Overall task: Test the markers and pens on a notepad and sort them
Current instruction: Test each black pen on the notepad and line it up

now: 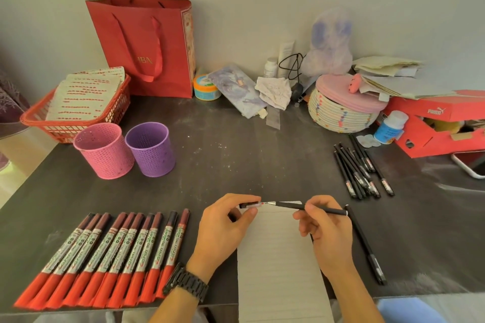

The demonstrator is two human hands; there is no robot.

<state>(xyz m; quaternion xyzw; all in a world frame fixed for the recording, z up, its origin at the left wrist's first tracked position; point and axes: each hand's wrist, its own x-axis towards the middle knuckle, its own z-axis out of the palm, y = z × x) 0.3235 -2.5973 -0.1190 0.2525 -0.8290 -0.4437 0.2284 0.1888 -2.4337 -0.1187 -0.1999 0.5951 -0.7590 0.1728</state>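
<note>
- While the right hand [328, 233] pinches the black pen [315, 208] between thumb and forefinger, the barrel lies almost level. Its long axis runs left to right and the bare tip points left.
- The left hand [223, 228] pinches the cap [250, 204] between thumb and curled forefinger, its open end facing the tip. The 2 are in line and just apart (a small gap shows between them).
- Both are held over the far edge of the notepad [280, 270], which runs from there back toward the person, between the wrists. No mark shows on it.
- By the look of it, this pen is uncapped but not yet tested. The tip lies left of the right fingers, with the paper on the near side, so the right hand would have to swing the point down and toward the person.
- 1 spare pen [367, 244] lies just right of the notepad. A heap of black pens [359, 170] sits far right and a row of red markers [105, 257] lies to the left. The pink cup [103, 151] and purple cup [151, 149] stand beyond the markers.
</note>
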